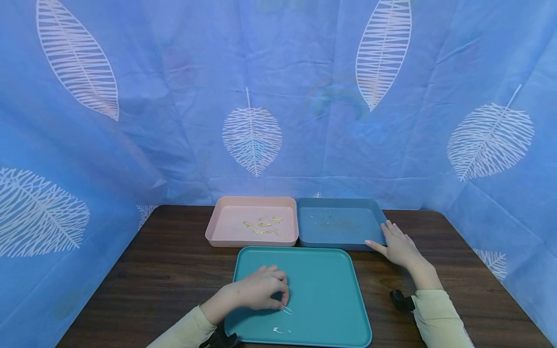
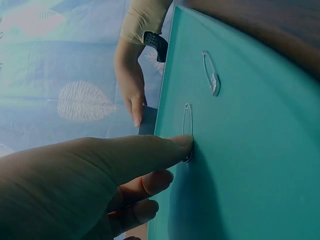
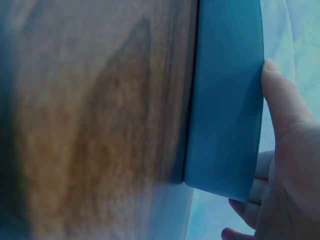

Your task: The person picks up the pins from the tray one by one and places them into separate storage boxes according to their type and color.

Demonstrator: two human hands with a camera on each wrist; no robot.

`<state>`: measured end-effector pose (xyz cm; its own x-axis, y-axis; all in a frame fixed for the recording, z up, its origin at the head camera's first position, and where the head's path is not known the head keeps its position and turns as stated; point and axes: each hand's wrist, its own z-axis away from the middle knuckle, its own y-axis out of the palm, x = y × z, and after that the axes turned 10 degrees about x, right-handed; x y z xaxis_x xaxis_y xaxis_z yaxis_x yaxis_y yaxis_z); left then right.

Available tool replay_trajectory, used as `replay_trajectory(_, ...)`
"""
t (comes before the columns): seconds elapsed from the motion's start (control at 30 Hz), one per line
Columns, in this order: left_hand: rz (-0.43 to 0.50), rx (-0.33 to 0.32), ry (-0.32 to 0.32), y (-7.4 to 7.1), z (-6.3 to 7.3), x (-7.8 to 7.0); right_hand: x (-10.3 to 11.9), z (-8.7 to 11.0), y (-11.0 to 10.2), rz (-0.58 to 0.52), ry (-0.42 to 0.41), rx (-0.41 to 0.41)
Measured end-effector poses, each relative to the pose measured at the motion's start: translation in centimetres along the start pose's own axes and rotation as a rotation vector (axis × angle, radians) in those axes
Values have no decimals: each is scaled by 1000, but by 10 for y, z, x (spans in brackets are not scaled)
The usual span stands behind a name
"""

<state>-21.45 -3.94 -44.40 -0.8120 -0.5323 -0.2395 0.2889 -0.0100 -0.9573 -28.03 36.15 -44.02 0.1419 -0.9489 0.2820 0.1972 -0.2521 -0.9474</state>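
My left hand is low over the teal tray, pinching a silver safety pin between thumb and fingertips. In the left wrist view the thumb covers part of that pin, and its coil end sticks out beyond the thumb. A second silver safety pin lies on the tray nearer its front edge. My right hand rests at the front right corner of the blue tray, fingers spread and fairly straight along the side. The right wrist view has the thumb on the rim.
Left of the blue tray stands a pink tray with several gold safety pins. Several small silver pins lie in the blue tray. Dark wooden table surrounds the trays, and a blue leaf-print cloth hangs behind.
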Motion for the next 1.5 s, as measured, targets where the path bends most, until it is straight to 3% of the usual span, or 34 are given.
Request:
replay_trajectory(0.5, -5, 13, -45, -7, -2, -1, -1, -1, 0, -15, -5, 15)
replay_trajectory(1.17, -98, -89, -38, -29, -20, 1, 0, 0, -1, -6, -6, 15)
replay_trajectory(1.5, -195, -158, -38, -42, -32, 4, 0, -1, 1, 1, -15, 1)
